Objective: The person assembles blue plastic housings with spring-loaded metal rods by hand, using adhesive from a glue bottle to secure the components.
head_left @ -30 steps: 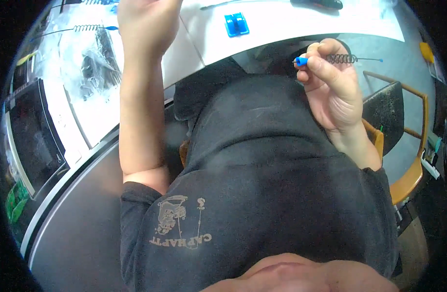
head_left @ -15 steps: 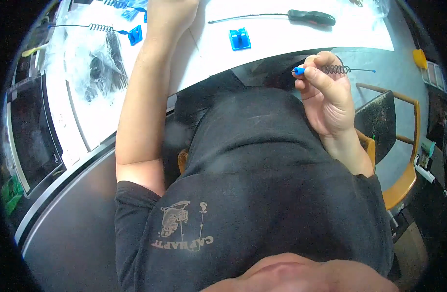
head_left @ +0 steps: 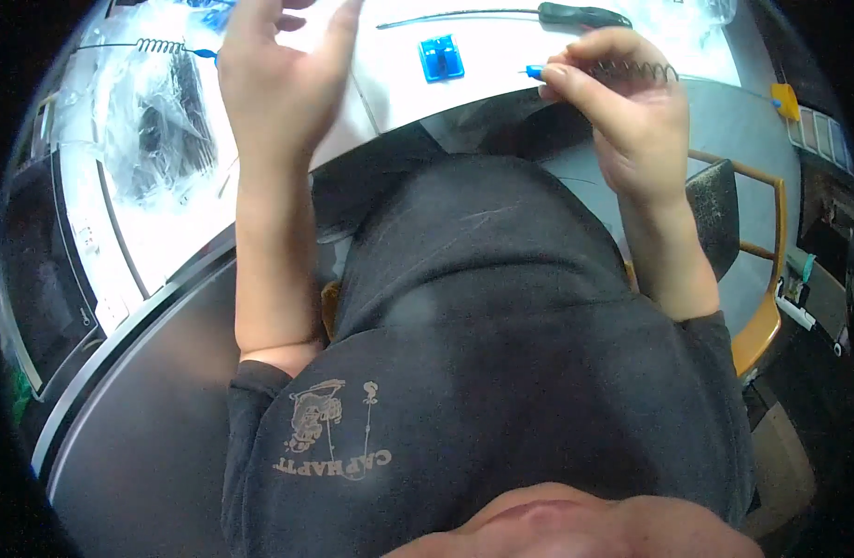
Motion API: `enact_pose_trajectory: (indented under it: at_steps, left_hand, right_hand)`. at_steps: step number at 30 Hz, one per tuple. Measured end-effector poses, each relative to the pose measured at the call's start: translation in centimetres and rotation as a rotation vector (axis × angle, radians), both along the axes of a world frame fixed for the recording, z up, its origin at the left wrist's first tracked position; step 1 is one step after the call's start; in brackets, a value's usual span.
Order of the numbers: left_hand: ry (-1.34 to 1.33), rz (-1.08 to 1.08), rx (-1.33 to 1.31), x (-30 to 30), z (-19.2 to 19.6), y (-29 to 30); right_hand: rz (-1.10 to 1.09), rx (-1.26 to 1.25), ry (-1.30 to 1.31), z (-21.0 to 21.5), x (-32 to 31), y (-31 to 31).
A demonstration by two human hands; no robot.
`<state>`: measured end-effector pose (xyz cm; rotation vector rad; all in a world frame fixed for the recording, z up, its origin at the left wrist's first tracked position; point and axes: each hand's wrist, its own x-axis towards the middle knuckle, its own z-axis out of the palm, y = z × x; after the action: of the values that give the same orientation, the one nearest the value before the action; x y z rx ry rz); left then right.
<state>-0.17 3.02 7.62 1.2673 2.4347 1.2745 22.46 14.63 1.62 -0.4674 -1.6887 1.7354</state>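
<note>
Right hand (head_left: 627, 107) pinches blue-tipped dark coiled wire (head_left: 646, 71), frame edge crops left hand (head_left: 287, 84) so can't tell its grip, square blue plastic block (head_left: 441, 59) between, green-black-handled screwdriver (head_left: 576, 15) beyond

The one view comes from a wide fisheye camera, the left of a side-by-side pair worn on the person's head, facing steeply down. The black fabric short-sleeved shirt (head_left: 501, 391) fills the lower middle, close beneath the lens. Farther off, toward the top, come the bare left hand (head_left: 283, 79), its fingertips cropped by the upper edge, the bare right hand (head_left: 636, 107) and part of the smooth white tabletop (head_left: 390, 79). The curved light-brown wooden chair frame (head_left: 767, 330) shows at right, inside the dark round rim.
</note>
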Motion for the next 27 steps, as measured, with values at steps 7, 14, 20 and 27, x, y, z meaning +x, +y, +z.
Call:
enact_pose_trajectory:
  at_steps: [7, 14, 20, 27]
  left_hand:
    - [-0.019, -0.307, 0.122, 0.3, -4.0, -2.1]
    - [-0.237, -0.34, 0.071, 1.0, -3.5, -0.6]
    - [-0.222, -0.304, 0.117, 1.2, -4.6, -0.8]
    - [-0.387, -0.328, 0.077, 1.8, -3.9, -0.5]
  right_hand:
    - [0.061, 0.06, -0.181, 4.8, -5.7, 0.0]
    - [0.187, 0.365, -0.37, 8.1, -7.3, 0.7]
    - [0.212, 0.492, -0.424, 8.5, -7.9, 0.8]
    - [0.214, 0.666, -0.549, 9.2, -7.7, 0.6]
